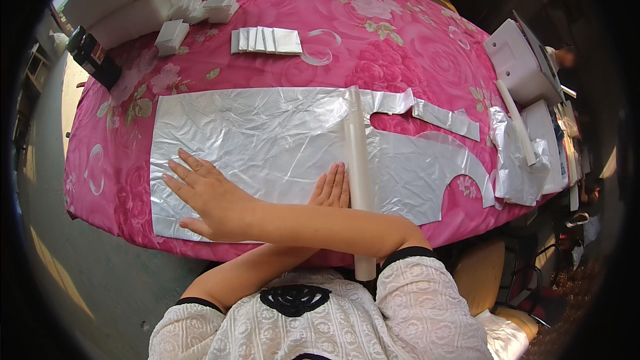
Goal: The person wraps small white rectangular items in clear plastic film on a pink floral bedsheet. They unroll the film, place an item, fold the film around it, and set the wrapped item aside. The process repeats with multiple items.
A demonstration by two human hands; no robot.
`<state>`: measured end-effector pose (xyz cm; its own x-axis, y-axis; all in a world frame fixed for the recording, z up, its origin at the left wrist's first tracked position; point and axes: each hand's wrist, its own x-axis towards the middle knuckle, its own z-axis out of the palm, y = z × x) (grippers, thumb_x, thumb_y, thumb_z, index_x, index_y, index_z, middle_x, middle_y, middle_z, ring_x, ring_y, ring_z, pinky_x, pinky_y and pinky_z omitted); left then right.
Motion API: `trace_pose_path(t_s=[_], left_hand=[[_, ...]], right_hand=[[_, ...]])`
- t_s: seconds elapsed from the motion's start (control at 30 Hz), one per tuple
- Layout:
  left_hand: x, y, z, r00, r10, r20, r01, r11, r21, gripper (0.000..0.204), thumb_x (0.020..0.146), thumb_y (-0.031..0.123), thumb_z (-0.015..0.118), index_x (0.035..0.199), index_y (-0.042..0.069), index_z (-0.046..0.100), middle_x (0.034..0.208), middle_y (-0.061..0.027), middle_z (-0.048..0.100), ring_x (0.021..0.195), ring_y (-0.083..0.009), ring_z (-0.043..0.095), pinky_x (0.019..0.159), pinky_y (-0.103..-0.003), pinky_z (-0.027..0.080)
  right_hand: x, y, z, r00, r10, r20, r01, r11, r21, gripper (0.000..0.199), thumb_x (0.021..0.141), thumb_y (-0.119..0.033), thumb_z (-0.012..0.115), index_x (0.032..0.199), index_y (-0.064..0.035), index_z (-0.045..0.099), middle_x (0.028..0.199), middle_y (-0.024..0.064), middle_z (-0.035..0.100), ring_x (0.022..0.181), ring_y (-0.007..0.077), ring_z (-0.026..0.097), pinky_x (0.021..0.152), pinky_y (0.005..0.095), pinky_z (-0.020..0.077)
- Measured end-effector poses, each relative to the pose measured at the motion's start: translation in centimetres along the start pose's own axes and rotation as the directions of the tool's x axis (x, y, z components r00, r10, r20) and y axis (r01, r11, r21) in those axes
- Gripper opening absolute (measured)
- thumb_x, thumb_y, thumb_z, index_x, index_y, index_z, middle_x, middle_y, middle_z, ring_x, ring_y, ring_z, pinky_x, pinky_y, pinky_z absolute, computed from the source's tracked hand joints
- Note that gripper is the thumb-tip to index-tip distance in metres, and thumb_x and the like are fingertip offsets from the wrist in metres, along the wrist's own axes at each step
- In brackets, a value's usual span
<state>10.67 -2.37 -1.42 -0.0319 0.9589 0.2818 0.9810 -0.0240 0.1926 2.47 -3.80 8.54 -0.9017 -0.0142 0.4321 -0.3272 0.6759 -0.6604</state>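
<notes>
The right hand [205,193] lies flat, fingers spread, on a shiny silver sheet [260,127]. The left hand [331,188], flat with fingers together, is beside a long pale tube [360,167]. The sheet covers part of the pink, flowery table [393,60]. Little white packets [268,41] sit farther back.

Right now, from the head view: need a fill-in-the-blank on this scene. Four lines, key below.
1. In the picture, the right hand lies to the ____ of the left hand.
2. The right forearm crosses ____ the left forearm.
3. The floral tablecloth under the silvery sheet is ____.
4. The dark bottle stands near the tablecloth's ____ edge.

Missing words: left; over; pink; left.
</notes>
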Motion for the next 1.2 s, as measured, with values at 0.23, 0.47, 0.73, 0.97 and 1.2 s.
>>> trace_pose_path(t_s=[0.23, 0.47, 0.73, 0.97, 1.2], left_hand=[[0.6, 0.7, -2.4, 0.999, 0.002, 0.037, 0.010, 0.942, -0.334, 0.071, 0.076, 0.023, 0.048, 0.132, -0.014, 0.025, 0.143, -0.0317, 0.017, 0.135, -0.0441, 0.012, 0.110, -0.051, 0.009], [-1.7, -3.5, -6.8, 0.997, -0.081, 0.009, 0.075, 0.856, -0.511, 0.076, 0.075, 0.012, 0.048, 0.139, -0.009, 0.012, 0.146, -0.0280, 0.012, 0.137, -0.0411, 0.008, 0.111, -0.047, 0.010], [-13.5, -13.0, -13.3, 0.759, -0.647, 0.074, 0.383, 0.351, -0.855, 0.053, 0.094, 0.030, 0.033, 0.137, -0.002, 0.030, 0.142, -0.0162, 0.032, 0.132, -0.0271, 0.029, 0.107, -0.038, 0.023], [-22.0, -12.1, -16.5, 0.611, -0.784, 0.107, 0.503, 0.281, -0.817, 0.052, 0.094, 0.030, 0.039, 0.135, -0.001, 0.033, 0.133, -0.0144, 0.041, 0.120, -0.0241, 0.042, 0.100, -0.035, 0.032], [-23.8, -11.8, -16.4, 0.478, -0.871, 0.115, 0.690, 0.290, -0.663, 0.064, 0.082, 0.014, 0.062, 0.134, -0.004, 0.029, 0.114, -0.0163, 0.051, 0.097, -0.0230, 0.053, 0.085, -0.034, 0.043]], right_hand=[[-19.0, 2.9, -15.9, 0.960, 0.229, -0.159, -0.272, 0.895, -0.352, 0.043, 0.090, -0.037, 0.051, 0.116, -0.0029, 0.056, 0.126, 0.0160, 0.052, 0.120, 0.0354, 0.045, 0.100, 0.0429, 0.0367], [-20.5, 4.4, -14.0, 0.973, 0.212, 0.096, -0.142, 0.867, -0.478, 0.058, 0.091, -0.048, 0.038, 0.128, -0.0045, 0.048, 0.139, 0.0130, 0.038, 0.128, 0.0329, 0.036, 0.106, 0.0434, 0.0274], [-5.7, -2.7, -4.1, 0.822, -0.200, 0.533, -0.078, 0.888, 0.453, 0.049, 0.092, -0.042, 0.043, 0.111, 0.0000, 0.058, 0.104, 0.0173, 0.062, 0.097, 0.0327, 0.058, 0.084, 0.0399, 0.0448], [0.0, 4.5, -2.7, 0.980, -0.074, 0.184, 0.078, 0.997, -0.013, 0.046, 0.089, -0.041, 0.049, 0.115, -0.0040, 0.057, 0.113, 0.0149, 0.057, 0.108, 0.0308, 0.052, 0.092, 0.0400, 0.0392], [4.8, 6.6, 6.5, 0.963, -0.167, 0.213, 0.223, 0.935, -0.275, 0.057, 0.091, -0.046, 0.040, 0.133, -0.0074, 0.041, 0.142, 0.0115, 0.033, 0.135, 0.0295, 0.022, 0.110, 0.0449, 0.0168]])
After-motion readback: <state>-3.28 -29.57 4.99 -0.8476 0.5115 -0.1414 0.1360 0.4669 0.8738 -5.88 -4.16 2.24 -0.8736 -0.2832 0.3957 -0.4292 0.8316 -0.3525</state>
